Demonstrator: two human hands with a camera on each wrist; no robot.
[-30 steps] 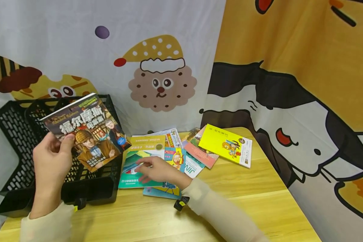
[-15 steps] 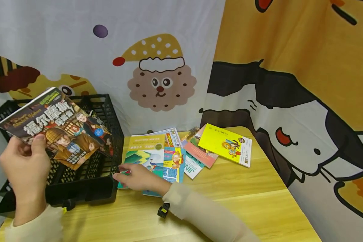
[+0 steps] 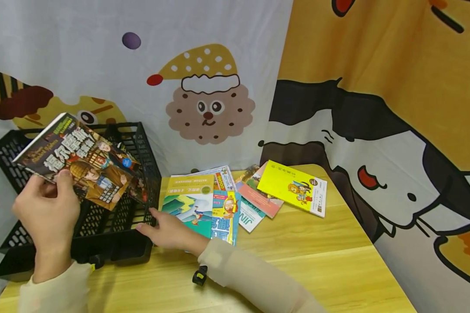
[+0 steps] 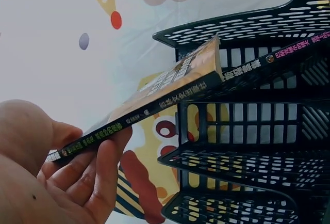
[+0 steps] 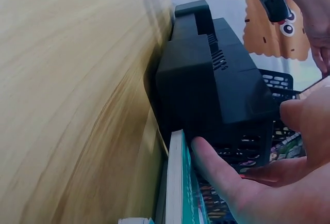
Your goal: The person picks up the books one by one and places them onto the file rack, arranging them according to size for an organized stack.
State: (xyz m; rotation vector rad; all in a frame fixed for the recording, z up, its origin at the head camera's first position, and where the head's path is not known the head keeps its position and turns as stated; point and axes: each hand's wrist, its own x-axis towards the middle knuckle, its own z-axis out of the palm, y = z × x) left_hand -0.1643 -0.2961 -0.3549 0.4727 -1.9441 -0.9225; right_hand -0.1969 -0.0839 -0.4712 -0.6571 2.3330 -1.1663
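Observation:
My left hand (image 3: 48,206) pinches a dark-covered book (image 3: 88,167) by its lower left corner, thumb on the cover. It holds the book tilted above the black file rack (image 3: 109,245). In the left wrist view its spine (image 4: 170,102) shows, and a second dark book (image 4: 299,48) with pink lettering leans in the rack behind it. My right hand (image 3: 176,232) grips the rack's front right corner, thumb and fingers on either side of the side wall. In the right wrist view its index finger lies beside the green book's edge (image 5: 175,182).
Right of the rack lie overlapping books, with a green-and-yellow book (image 3: 189,195) on top and a blue-and-yellow book (image 3: 225,217) under it. Farther right are a pink book (image 3: 260,198) and a yellow book (image 3: 291,187). A printed curtain (image 3: 207,26) hangs behind the wooden table (image 3: 278,261).
My right hand has moved left from over the green-and-yellow book to the rack's corner. My left hand carried its book left, then slightly back right, uncovering the second book in the rack.

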